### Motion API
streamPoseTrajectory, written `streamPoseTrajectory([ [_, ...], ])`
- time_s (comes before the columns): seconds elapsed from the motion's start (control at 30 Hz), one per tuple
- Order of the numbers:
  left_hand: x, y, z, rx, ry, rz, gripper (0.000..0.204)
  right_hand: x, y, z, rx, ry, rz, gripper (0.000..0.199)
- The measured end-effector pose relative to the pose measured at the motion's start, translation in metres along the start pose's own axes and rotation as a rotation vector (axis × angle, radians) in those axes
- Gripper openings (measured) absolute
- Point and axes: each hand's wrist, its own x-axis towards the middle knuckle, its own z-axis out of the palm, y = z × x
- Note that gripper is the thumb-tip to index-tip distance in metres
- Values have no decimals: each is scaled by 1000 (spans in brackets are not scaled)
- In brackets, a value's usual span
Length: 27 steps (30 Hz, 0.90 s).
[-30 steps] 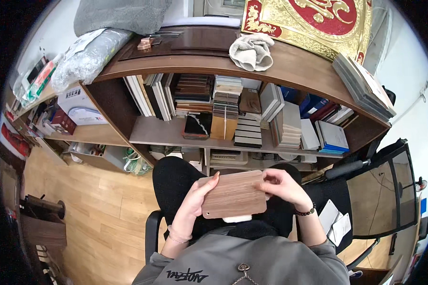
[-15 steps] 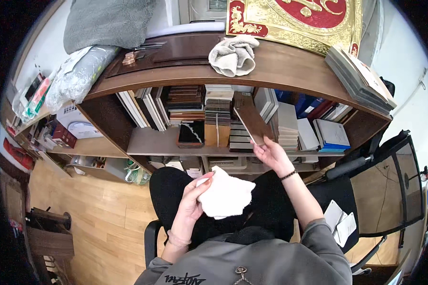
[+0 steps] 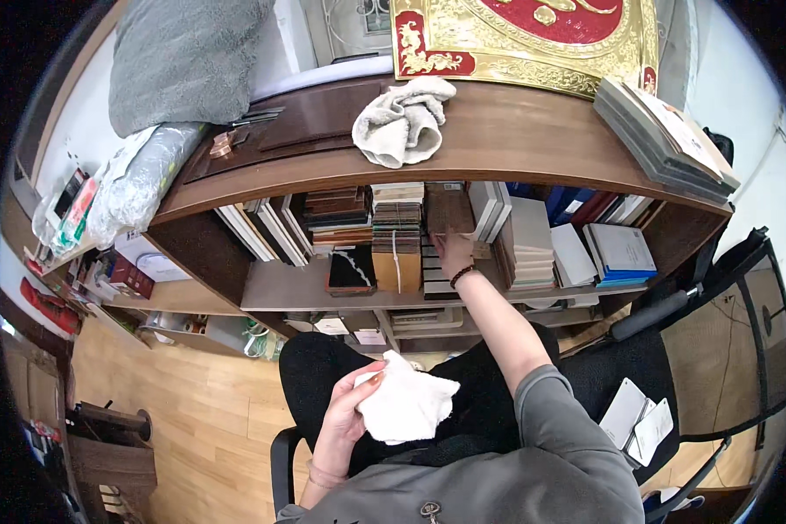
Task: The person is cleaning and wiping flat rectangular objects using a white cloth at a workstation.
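Note:
In my left hand (image 3: 351,406) a white cloth (image 3: 408,403) is gripped over my lap, with its loose part hanging out to the right. My right hand (image 3: 454,253) reaches into the shelf, its fingers closed at the near end of a dark brown sample board (image 3: 450,212). That board lies on a stack of light and dark striped boards (image 3: 433,272), and my hand partly covers both. To the left stands a pile of thin sample boards (image 3: 396,218) above a tan block with a pale tie (image 3: 396,268). On the right are upright white boards (image 3: 489,210).
On the wooden shelf unit's top (image 3: 515,131) lie a crumpled grey-white cloth (image 3: 402,122), a gold and red panel (image 3: 541,44) and stacked grey boards (image 3: 664,140). A black mesh chair (image 3: 729,336) at the right holds white sample pieces (image 3: 637,424). Black-and-white marbled board (image 3: 351,269) sits in the shelf.
My right hand has moved forward and left into the shelf, taking the brown board from in front of it onto the striped stack. My left hand keeps the white cloth; the view has shifted slightly.

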Motion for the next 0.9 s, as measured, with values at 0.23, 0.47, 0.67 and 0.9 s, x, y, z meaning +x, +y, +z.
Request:
streamPoseTrajectory([
  [0.23,-13,-2,-4,-14,74,-10,35,9,20,23,-348,81,119,23],
  [0.47,5,-8,19,60,28,-59,34,145,13,-83,-1032,109,-149,26],
  [0.67,-8,-9,3,34,108,-31,33,45,17,-18,-542,18,55,36],
  [0.9,9,-18,14,32,-63,-112,30,-220,-94,1,-969,-517,-101,28],
])
